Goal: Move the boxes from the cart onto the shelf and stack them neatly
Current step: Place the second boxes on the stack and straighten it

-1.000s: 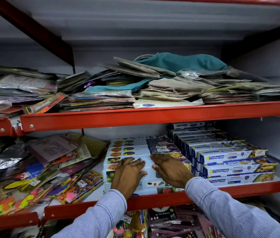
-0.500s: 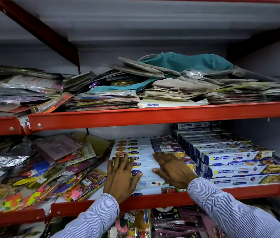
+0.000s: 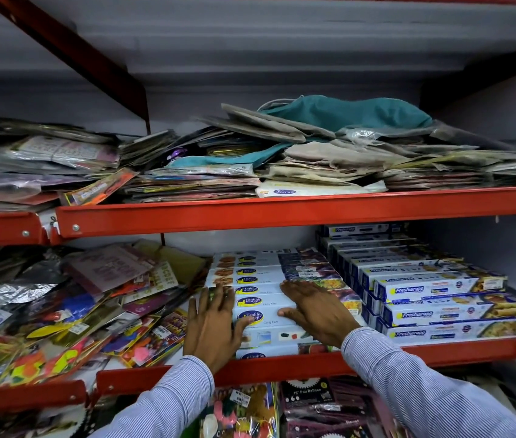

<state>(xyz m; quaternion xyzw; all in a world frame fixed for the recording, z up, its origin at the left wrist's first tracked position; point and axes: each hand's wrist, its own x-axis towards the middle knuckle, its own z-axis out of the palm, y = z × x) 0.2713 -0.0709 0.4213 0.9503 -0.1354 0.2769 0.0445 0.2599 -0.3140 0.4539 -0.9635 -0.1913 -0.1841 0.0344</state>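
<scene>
A stack of long white cling-film boxes (image 3: 266, 273) lies in the middle of the red-edged shelf (image 3: 282, 365). My left hand (image 3: 212, 330) presses flat against the stack's left end, fingers spread. My right hand (image 3: 316, 308) lies palm down on top of the front boxes, with the thumb against the front face. Neither hand grips a box. To the right stands a taller stack of blue and white foil boxes (image 3: 433, 295). No cart is in view.
Loose colourful packets (image 3: 70, 311) are heaped on the shelf left of the boxes. The upper shelf (image 3: 282, 210) holds piles of flat packets and a teal cloth bag (image 3: 345, 112). Balloon packs (image 3: 310, 403) hang below the shelf edge.
My left hand has slid from the top of the stack to its left end and spread its fingers. My right hand has stayed on top of the boxes.
</scene>
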